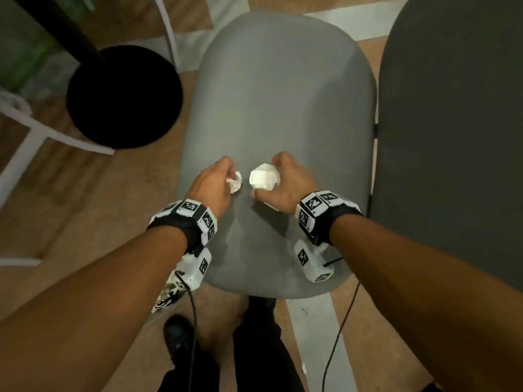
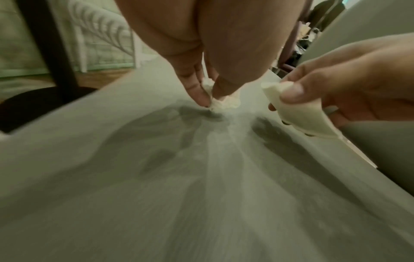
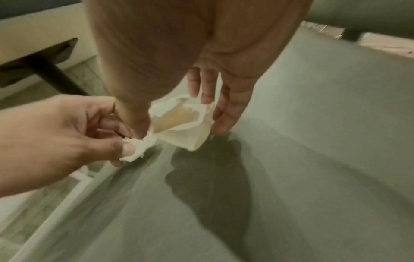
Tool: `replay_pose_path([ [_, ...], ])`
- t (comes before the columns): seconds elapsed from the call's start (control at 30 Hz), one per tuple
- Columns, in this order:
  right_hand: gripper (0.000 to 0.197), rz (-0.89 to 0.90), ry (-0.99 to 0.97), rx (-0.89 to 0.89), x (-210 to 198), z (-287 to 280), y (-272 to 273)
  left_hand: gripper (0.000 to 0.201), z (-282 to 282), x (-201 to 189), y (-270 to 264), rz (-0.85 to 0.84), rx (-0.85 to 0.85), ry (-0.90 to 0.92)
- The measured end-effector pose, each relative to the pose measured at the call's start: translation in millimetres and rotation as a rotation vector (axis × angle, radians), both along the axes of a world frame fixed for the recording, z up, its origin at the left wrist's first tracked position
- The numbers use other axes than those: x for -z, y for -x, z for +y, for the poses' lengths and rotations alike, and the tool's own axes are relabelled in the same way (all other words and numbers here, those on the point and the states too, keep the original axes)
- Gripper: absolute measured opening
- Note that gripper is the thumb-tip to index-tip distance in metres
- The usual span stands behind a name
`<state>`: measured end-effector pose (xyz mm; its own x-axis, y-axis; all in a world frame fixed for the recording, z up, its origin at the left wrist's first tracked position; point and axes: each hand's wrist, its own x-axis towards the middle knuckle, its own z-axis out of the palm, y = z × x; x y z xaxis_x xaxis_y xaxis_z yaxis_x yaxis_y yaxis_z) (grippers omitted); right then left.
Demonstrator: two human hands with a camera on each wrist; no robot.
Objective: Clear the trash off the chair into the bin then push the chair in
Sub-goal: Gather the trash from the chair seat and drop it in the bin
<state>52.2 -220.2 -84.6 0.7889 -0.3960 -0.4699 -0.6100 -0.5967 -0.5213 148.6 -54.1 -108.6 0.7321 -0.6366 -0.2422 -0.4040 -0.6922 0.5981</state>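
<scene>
A grey padded chair seat (image 1: 277, 89) fills the middle of the head view. Over its near half, my left hand (image 1: 218, 179) pinches a small crumpled white paper wad (image 1: 235, 182) between thumb and fingers; the left wrist view shows the small wad (image 2: 220, 104) touching the seat (image 2: 201, 195). My right hand (image 1: 283, 182) grips a larger crumpled white paper (image 1: 264, 180), held just above the seat. In the right wrist view the larger paper (image 3: 183, 122) sits between thumb and fingers, with the small wad (image 3: 139, 148) close to its left. No bin is in view.
A black round pedestal base (image 1: 124, 97) with its pole stands on the wooden floor left of the chair. White chair legs (image 1: 34, 128) are further left. The chair's dark backrest (image 1: 452, 137) rises at the right. My feet and cables are below the seat's near edge.
</scene>
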Motion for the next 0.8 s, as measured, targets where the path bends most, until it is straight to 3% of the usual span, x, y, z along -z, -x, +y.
replay_pose_path([
  [0.1,0.069,0.012,-0.096,-0.171,-32,57,-10,0.027,66,1,6,-0.054,-0.196,0.088],
  [0.2,0.068,0.023,-0.189,-0.241,-51,124,-14,0.017,147,-1,17,-0.045,-0.511,0.095],
  [0.33,0.070,-0.011,-0.219,-0.325,-26,224,-13,0.010,254,19,39,0.074,-0.784,-0.054],
  [0.47,0.073,0.156,-0.105,-0.441,54,303,-4,0.014,302,74,57,0.226,-0.657,-0.129],
  [0.6,0.082,0.271,0.062,-0.584,152,346,-6,0.008,322,146,57,0.203,-0.472,-0.263],
  [0.67,0.070,0.248,0.081,-0.614,185,353,-9,0.025,336,174,65,0.201,-0.398,-0.338],
  [0.73,0.056,0.187,0.086,-0.679,208,364,-11,0.032,351,187,73,0.137,-0.430,-0.316],
  [0.8,0.043,0.153,0.089,-0.752,227,382,-15,0.031,370,196,78,0.007,-0.582,-0.232],
])
